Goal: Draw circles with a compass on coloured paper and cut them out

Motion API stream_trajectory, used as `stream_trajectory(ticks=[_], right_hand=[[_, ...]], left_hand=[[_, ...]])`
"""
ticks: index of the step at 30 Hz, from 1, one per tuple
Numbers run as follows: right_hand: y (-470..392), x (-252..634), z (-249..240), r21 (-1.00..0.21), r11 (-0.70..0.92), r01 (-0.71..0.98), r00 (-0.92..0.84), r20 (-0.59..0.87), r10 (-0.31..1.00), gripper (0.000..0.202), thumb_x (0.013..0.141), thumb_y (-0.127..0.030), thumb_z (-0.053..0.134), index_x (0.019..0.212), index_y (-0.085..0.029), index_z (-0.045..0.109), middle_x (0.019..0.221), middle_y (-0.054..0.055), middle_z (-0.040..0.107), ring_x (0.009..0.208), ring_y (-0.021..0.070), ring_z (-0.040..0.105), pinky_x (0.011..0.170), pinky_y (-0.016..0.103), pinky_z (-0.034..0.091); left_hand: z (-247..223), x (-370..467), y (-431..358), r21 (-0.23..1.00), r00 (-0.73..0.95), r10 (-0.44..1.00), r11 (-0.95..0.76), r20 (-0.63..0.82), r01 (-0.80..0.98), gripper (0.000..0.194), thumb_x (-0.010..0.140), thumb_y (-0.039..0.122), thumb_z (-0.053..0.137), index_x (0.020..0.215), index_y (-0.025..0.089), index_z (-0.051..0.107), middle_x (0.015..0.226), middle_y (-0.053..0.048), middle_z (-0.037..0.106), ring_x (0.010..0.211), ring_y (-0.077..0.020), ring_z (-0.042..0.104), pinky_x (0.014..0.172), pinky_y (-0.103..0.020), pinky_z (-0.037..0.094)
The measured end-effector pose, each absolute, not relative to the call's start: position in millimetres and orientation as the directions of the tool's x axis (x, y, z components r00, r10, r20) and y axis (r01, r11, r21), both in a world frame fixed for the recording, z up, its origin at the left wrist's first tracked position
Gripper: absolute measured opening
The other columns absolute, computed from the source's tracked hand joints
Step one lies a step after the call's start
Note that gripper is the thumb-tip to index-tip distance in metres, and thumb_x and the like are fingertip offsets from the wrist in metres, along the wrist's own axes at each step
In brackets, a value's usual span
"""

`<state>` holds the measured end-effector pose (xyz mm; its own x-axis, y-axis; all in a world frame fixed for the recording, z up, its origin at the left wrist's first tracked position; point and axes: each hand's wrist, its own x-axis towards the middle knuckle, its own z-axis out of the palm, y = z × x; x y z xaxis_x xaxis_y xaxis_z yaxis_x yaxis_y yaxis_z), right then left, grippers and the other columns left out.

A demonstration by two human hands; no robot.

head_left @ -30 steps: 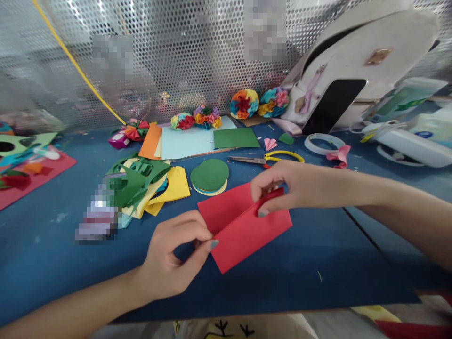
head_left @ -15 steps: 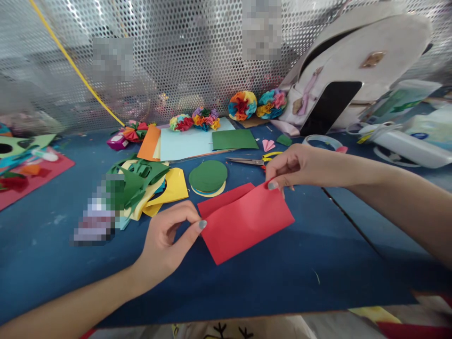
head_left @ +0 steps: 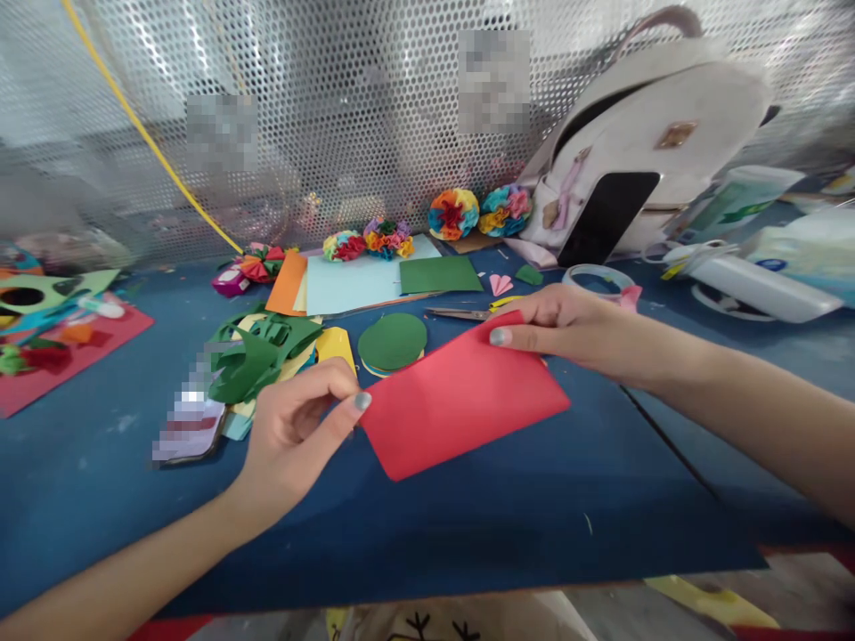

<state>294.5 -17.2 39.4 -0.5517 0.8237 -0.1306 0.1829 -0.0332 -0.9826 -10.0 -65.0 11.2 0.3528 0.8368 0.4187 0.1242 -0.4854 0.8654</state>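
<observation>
A sheet of red paper (head_left: pixel 460 396) is held up, tilted, over the blue table (head_left: pixel 468 525). My left hand (head_left: pixel 294 445) pinches its left corner between thumb and fingers. At the upper right edge my right hand (head_left: pixel 548 329) grips the paper, thumb in front. Just behind the sheet lies a stack of round paper cutouts (head_left: pixel 393 342), green on top. Scissors (head_left: pixel 460 313) lie near my right hand, their handles partly hidden by it. Green paper scraps (head_left: pixel 260 356) and yellow paper (head_left: pixel 336 345) are beyond my left hand.
A phone (head_left: pixel 191 427) lies at left, near red paper with scraps (head_left: pixel 120 343). Light blue (head_left: pixel 354 285) and green sheets (head_left: pixel 441 274) sit at the back with ruffled paper flowers (head_left: pixel 454 214). A pale backpack (head_left: pixel 668 133), black phone (head_left: pixel 607 218), tape roll (head_left: pixel 598 280) and glue gun (head_left: pixel 754 280) stand right.
The red sheet's back flap, seen above the front layer before, no longer shows separately; its top edge is now one line. My hands are slightly farther apart, and the view has shifted.
</observation>
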Motion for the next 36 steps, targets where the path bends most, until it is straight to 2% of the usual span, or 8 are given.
stream_trajectory(ticks=[7,10,12,14,17,21,27,36], right_hand=[[-36,298,74,-0.985,-0.098,0.144,-0.489,-0.157,0.858,0.036,0.084,-0.057,0.080,0.085,-0.021,0.078,0.070,0.000,0.071,0.053,0.0117,0.059,0.045,0.023,0.042],[-24,303,55,-0.922,0.112,0.371,-0.446,-0.071,0.892,0.040,0.090,-0.058,0.072,0.098,-0.020,0.080,0.072,0.002,0.072,0.054,0.0134,0.057,0.047,0.026,0.042],[-13,307,33,-0.812,0.281,0.512,-0.468,0.010,0.883,0.041,0.096,-0.056,0.063,0.098,-0.018,0.079,0.076,0.002,0.073,0.058,0.0142,0.060,0.051,0.026,0.044],[-3,312,10,-0.671,0.439,0.598,-0.512,0.102,0.853,0.038,0.098,-0.048,0.057,0.092,-0.016,0.077,0.084,0.005,0.076,0.073,0.0186,0.069,0.064,0.029,0.052],[2,314,-11,-0.535,0.517,0.669,-0.489,0.208,0.847,0.035,0.100,-0.033,0.054,0.126,-0.018,0.072,0.125,0.012,0.077,0.112,0.0279,0.074,0.095,0.042,0.059],[-11,298,-17,-0.400,0.733,0.550,-0.646,0.353,0.677,0.051,0.107,-0.036,0.051,0.157,-0.022,0.049,0.167,0.013,0.046,0.156,0.0276,0.041,0.126,0.053,0.037],[-25,261,-32,-0.247,0.929,0.276,-0.923,0.200,0.328,0.080,0.104,-0.056,0.058,0.166,-0.013,0.032,0.172,0.017,0.032,0.162,0.0290,0.026,0.134,0.054,0.020],[-30,281,-44,-0.314,0.870,0.379,-0.905,0.071,0.419,0.076,0.109,-0.056,0.044,0.169,-0.014,0.024,0.176,0.014,0.021,0.164,0.0290,0.018,0.133,0.055,0.020]], left_hand=[[62,-2,-56,0.983,0.355,0.917,-0.174,0.180,-0.050,0.033,0.095,0.036,0.071,0.068,0.021,0.058,0.066,0.001,0.053,0.056,-0.0125,0.049,0.049,-0.024,0.043],[49,-1,-39,0.921,0.399,0.881,-0.347,0.255,0.177,0.028,0.094,0.031,0.065,0.069,0.020,0.059,0.064,0.001,0.055,0.057,-0.0132,0.052,0.053,-0.025,0.043],[30,0,-27,0.716,0.461,0.822,-0.540,0.335,0.442,0.029,0.094,0.027,0.060,0.066,0.020,0.056,0.063,0.001,0.054,0.060,-0.0135,0.051,0.058,-0.026,0.042],[10,-1,-18,0.657,0.501,0.799,-0.577,0.331,0.486,0.026,0.089,0.022,0.059,0.064,0.019,0.055,0.064,0.001,0.055,0.062,-0.0141,0.051,0.060,-0.026,0.040],[-12,-2,-11,0.626,0.523,0.795,-0.584,0.308,0.518,0.025,0.089,0.020,0.056,0.065,0.019,0.054,0.066,0.002,0.055,0.061,-0.0140,0.051,0.058,-0.025,0.037],[-24,-4,-8,0.609,0.538,0.795,-0.581,0.281,0.540,0.023,0.091,0.018,0.055,0.068,0.019,0.056,0.068,0.002,0.055,0.061,-0.0140,0.051,0.058,-0.025,0.036],[-29,-5,-7,0.605,0.555,0.794,-0.574,0.247,0.552,0.019,0.089,0.015,0.053,0.072,0.019,0.057,0.070,0.001,0.056,0.064,-0.0149,0.053,0.060,-0.026,0.039],[-29,-3,-7,0.611,0.549,0.802,-0.561,0.234,0.558,0.025,0.093,0.016,0.053,0.069,0.019,0.053,0.068,0.002,0.052,0.060,-0.0122,0.049,0.056,-0.025,0.034]])
